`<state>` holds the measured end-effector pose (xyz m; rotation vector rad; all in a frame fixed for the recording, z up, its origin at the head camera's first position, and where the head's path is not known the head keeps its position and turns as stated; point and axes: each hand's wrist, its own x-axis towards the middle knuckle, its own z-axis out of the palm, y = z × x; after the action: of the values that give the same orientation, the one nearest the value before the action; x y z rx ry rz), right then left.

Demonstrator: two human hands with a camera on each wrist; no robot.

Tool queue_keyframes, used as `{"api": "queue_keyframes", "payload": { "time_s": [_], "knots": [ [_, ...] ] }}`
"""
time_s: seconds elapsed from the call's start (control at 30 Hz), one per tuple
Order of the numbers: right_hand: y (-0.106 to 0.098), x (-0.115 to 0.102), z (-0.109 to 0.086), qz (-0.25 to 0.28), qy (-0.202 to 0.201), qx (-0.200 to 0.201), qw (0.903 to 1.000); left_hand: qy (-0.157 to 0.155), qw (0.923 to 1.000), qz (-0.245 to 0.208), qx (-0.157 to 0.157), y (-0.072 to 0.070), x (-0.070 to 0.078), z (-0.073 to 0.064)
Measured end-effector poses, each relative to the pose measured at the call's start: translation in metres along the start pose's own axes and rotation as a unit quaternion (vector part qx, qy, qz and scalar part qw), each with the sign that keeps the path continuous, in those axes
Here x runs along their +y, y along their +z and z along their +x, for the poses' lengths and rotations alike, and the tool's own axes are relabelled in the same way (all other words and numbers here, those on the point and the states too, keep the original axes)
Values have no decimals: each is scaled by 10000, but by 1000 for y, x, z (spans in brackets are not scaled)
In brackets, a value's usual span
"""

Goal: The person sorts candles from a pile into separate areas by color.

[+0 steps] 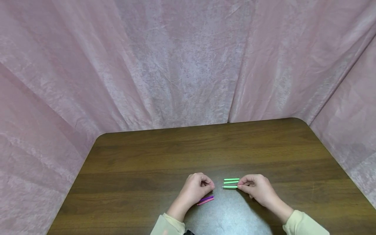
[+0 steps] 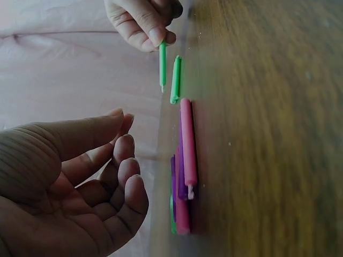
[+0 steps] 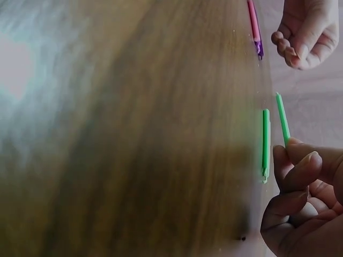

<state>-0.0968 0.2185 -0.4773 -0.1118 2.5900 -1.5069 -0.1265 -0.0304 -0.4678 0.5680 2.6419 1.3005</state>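
My right hand [image 1: 258,189] pinches a thin green candle [image 1: 230,187] near one end, between thumb and forefinger. Its wick end points toward the left hand and the candle stands off the tabletop in the right wrist view. Beside it lie two more green candles [image 1: 231,179], nearly parallel. My left hand [image 1: 194,188] hovers over the table, fingers loosely curled, thumb tip near the forefinger, with nothing visible between them. Just below that hand lie pink candles [image 2: 187,142] and purple candles [image 1: 207,198], bunched together. A sliver of green [image 2: 172,214] shows behind them in the left wrist view.
Under everything is a brown wood-grain table [image 1: 152,156] with rounded far corners. A pink velvety curtain [image 1: 182,65] hangs behind it and along both sides. Light glares off the tabletop between the forearms.
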Motion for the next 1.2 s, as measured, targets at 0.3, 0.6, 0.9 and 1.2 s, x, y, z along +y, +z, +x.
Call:
{"api": "queue_keyframes", "payload": {
  "time_s": [0.3, 0.6, 0.9, 1.2],
  "knots": [
    [-5, 2, 1, 107, -3, -27, 9999, -70, 10000, -63, 26, -5, -3, -6],
    [-9, 3, 5, -59, -42, 115, 9999, -56, 10000, -24, 36, -7, -7, -11],
    [-12, 2, 9, -345, 47, 323, 9989, -26, 9999, 59, 156, -10, -12, -16],
    [-13, 2, 15, -527, -57, 431, 9977, 64, 9991, 171, 387, -14, -17, -21]
  ]
}}
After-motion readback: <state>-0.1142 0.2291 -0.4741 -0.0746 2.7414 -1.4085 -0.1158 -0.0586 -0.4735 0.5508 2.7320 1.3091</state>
